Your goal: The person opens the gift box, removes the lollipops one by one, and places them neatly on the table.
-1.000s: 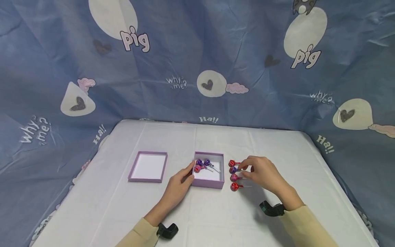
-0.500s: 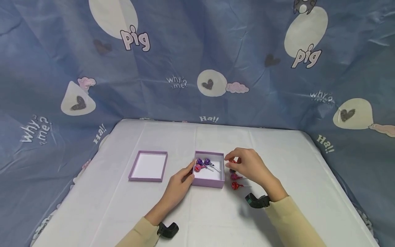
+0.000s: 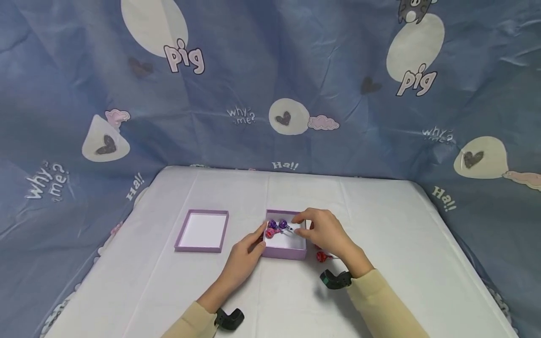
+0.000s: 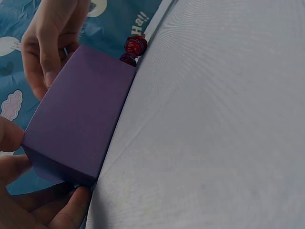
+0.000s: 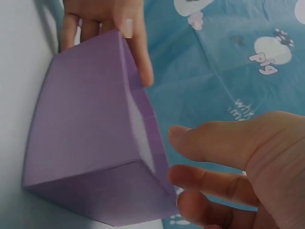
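Observation:
A shallow purple cardboard box (image 3: pixel 284 253) stands on the table with its top uncovered. Inside lie two purple-wrapped lollipops, one a purple lollipop (image 3: pixel 283 224), and a pink-red lollipop (image 3: pixel 270 233). My left hand (image 3: pixel 241 256) grips the box's left side, thumb near the front corner and fingers along the wall. Over the box's right wall reaches my right hand (image 3: pixel 324 230); its thumb and fingertips are apart near the lollipop sticks, and nothing shows between them in the right wrist view. Right of the box lies a red lollipop (image 3: pixel 321 257); the others there are mostly hidden beneath that hand.
Left of the box lies a purple-rimmed lid (image 3: pixel 202 250), its white inner side up. A white cloth covers the table (image 3: pixel 148 281). Behind it hangs a blue printed curtain (image 3: pixel 236 145). Each wrist wears a black camera, such as the right wrist camera (image 3: pixel 335 280).
My right hand has moved left from above the row of lollipops to over the box. The left hand and the box stay in place, and the same three lollipops show inside.

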A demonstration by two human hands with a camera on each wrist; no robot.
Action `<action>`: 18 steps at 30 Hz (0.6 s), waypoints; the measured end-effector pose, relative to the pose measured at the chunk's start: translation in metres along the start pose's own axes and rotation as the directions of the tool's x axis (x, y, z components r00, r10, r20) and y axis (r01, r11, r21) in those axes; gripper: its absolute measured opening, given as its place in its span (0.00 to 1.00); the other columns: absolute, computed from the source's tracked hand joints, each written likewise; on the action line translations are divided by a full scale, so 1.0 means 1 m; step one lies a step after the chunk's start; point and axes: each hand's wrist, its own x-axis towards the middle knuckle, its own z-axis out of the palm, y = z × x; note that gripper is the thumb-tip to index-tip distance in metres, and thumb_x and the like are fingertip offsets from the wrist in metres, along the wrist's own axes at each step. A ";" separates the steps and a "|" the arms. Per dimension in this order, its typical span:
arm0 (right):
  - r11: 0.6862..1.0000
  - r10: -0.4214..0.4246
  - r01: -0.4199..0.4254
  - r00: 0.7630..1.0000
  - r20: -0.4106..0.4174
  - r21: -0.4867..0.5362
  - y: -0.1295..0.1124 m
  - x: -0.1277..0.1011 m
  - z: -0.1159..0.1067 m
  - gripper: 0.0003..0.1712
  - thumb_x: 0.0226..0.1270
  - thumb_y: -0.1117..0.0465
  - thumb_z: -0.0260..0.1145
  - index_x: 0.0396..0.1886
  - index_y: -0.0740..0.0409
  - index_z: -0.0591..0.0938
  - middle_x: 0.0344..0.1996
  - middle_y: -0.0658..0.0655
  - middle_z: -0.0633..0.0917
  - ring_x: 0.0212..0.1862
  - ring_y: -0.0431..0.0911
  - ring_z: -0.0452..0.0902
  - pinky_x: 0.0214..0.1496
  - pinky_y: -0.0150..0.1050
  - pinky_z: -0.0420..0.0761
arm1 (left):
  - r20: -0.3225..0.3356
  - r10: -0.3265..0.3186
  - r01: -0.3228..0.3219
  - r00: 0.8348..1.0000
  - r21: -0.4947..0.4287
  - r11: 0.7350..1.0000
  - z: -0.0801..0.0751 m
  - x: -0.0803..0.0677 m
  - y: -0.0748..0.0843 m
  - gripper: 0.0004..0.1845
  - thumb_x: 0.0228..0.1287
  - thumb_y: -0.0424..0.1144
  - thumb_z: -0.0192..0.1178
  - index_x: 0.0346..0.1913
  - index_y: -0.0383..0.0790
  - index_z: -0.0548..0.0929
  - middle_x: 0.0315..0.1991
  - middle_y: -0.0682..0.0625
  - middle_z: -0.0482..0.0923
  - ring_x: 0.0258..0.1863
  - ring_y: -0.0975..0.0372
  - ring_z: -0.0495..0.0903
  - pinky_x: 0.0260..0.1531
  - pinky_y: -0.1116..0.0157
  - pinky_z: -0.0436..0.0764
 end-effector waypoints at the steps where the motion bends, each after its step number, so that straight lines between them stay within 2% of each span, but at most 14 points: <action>1: 1.000 0.001 -0.001 1.000 0.002 -0.008 0.000 0.000 0.002 0.12 0.61 0.57 0.76 0.45 0.44 0.90 0.41 0.40 0.87 0.27 0.36 0.74 0.28 0.36 0.77 | 0.000 -0.001 0.001 1.000 -0.002 1.000 0.000 0.000 0.000 0.26 0.74 0.41 0.59 0.73 0.57 0.72 0.68 0.55 0.73 0.68 0.58 0.70 0.69 0.56 0.67; 5: 1.000 0.007 -0.006 1.000 0.011 -0.006 0.003 0.001 0.009 0.13 0.60 0.58 0.76 0.46 0.47 0.90 0.43 0.41 0.87 0.30 0.38 0.79 0.33 0.38 0.79 | -0.002 0.002 -0.002 1.000 -0.011 1.000 0.001 0.000 -0.001 0.26 0.74 0.40 0.59 0.73 0.55 0.72 0.68 0.55 0.73 0.69 0.58 0.69 0.69 0.56 0.66; 8: 1.000 0.019 -0.019 1.000 0.014 -0.006 0.003 0.001 0.013 0.14 0.60 0.59 0.77 0.46 0.48 0.90 0.43 0.42 0.88 0.39 0.42 0.83 0.40 0.42 0.82 | 0.000 0.005 -0.005 1.000 -0.017 1.000 0.001 0.000 -0.001 0.26 0.74 0.40 0.59 0.73 0.54 0.72 0.68 0.55 0.73 0.69 0.59 0.69 0.69 0.57 0.66; 11: 0.999 0.028 -0.027 1.000 0.012 -0.025 0.004 0.002 0.015 0.14 0.59 0.59 0.77 0.46 0.48 0.90 0.42 0.44 0.88 0.47 0.46 0.84 0.46 0.47 0.83 | 0.003 0.009 -0.009 1.000 -0.022 1.000 0.001 0.001 -0.001 0.26 0.75 0.40 0.59 0.73 0.54 0.72 0.68 0.54 0.73 0.68 0.60 0.70 0.69 0.57 0.67; 18: 0.988 0.055 -0.054 0.998 0.004 -0.142 0.004 0.000 0.025 0.14 0.59 0.57 0.77 0.46 0.47 0.90 0.43 0.46 0.89 0.48 0.47 0.84 0.44 0.48 0.84 | 0.001 0.004 -0.004 1.000 -0.026 1.000 0.004 -0.001 0.000 0.26 0.75 0.39 0.59 0.73 0.55 0.72 0.67 0.53 0.74 0.68 0.58 0.70 0.69 0.56 0.67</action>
